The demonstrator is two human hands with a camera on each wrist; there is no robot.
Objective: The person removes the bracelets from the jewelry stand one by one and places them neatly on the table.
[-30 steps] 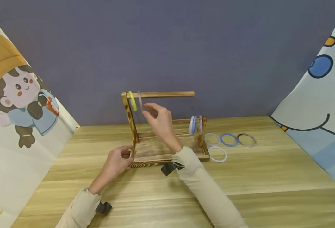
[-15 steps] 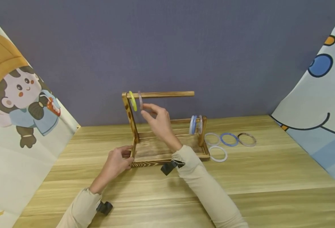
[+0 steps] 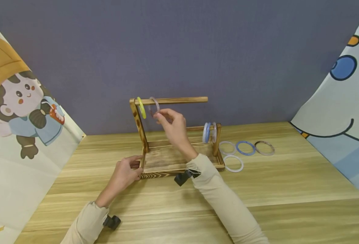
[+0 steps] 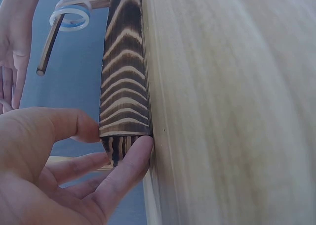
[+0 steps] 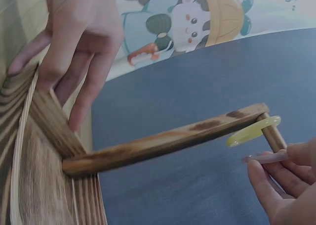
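Your right hand pinches a pale translucent bangle between thumb and fingertips, closed just enough to clamp its lower edge; the bangle hangs on the upper rod of the wooden stand, close to the rod's left end and just beside a yellow bangle that hangs next to the upright post. In the right wrist view the pale bangle shows edge-on against your fingers, with the yellow one right beside it near the joint of post and rod. Your left hand grips the front left corner of the stand's base, thumb on one side and fingers curled round the other, as the left wrist view shows at the dark-grained corner. On the lower rod at the stand's right end hang three more bangles, blue and whitish, close together. On the wooden table just right of the stand lie four loose bangles: a clear one, a blue one, a brownish one in a row, and a white one in front of them, near the stand's corner.
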